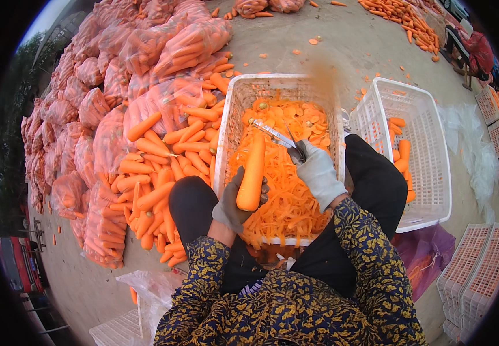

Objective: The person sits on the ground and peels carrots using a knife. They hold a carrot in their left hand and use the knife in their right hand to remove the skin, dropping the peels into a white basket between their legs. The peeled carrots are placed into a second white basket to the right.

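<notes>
My left hand [236, 194], in a dirty grey work glove, grips a large carrot [253, 177] with a smooth, bright surface. The carrot points away from me over a white plastic crate [222, 149]. Long orange carrot peelings [282, 207] and cut carrot ends [310, 119] fill the crate's lower part. In my right hand [316, 171], also gloved, is a metal peeler [271, 131] with a slotted strip; a second thin blade juts out beside it. The peeler's tip lies above the carrot's far end, and I cannot tell whether they touch.
Loose carrots [158, 186] lie heaped left of the crate, before stacked pink bags of carrots [102, 104]. To my right, a second white crate [431, 173] holds several carrots [403, 160]. Stacked crates [476, 272] stand farther right. A person in red [478, 52] sits at the upper right.
</notes>
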A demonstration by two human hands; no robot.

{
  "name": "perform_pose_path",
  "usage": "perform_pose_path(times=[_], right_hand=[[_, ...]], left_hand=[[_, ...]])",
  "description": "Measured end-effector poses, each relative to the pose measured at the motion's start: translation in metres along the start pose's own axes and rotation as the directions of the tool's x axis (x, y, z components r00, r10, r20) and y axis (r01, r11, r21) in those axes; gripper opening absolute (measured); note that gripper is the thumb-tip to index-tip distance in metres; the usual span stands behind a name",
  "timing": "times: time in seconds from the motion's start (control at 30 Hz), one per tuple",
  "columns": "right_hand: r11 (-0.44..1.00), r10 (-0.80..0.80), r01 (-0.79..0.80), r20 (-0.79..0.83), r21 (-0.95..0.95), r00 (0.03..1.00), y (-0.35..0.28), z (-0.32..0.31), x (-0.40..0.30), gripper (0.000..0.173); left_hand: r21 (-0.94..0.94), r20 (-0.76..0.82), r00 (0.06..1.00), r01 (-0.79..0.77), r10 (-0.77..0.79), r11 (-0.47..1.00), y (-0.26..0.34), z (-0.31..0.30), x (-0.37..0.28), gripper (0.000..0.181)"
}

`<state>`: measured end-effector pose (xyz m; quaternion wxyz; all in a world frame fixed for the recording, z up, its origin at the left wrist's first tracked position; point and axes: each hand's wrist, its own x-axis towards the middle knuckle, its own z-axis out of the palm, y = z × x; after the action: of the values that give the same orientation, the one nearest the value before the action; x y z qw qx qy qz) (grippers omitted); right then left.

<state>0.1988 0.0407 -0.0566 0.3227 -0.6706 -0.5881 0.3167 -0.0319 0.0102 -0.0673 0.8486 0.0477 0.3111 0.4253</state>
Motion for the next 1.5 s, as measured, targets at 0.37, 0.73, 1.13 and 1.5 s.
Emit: perform_pose_path(times=[0.37,0.73,1.13,1.5], right_hand=[[0.967,-0.253,0.245,0.342,0.067,0.905,-0.004,-0.011,-0.066,0.014],[0.95,-0.253,0.309,0.468,-0.046,0.847,-0.016,-0.012,-0.07,0.016],[0.987,-0.073,0.073,0.006,-0.146,0.997,0.008,0.006,0.015,0.016],[0.995,0.085,-0.08,0.093,-0.061,0.992,0.009,-0.009,-0.041,0.024]], left_hand=[[0.607,0.11,0.917,-0.367,0.383,0.705,0.002,-0.017,-0.003,0.049],[0.148,-0.122,0.97,-0.193,0.212,0.97,0.009,-0.024,0.004,0.049],[0.181,-0.037,0.997,-0.06,0.068,0.982,-0.009,0.003,-0.008,0.048],[0.085,0.04,0.981,0.187,-0.191,0.979,-0.004,-0.006,-0.006,0.056]])
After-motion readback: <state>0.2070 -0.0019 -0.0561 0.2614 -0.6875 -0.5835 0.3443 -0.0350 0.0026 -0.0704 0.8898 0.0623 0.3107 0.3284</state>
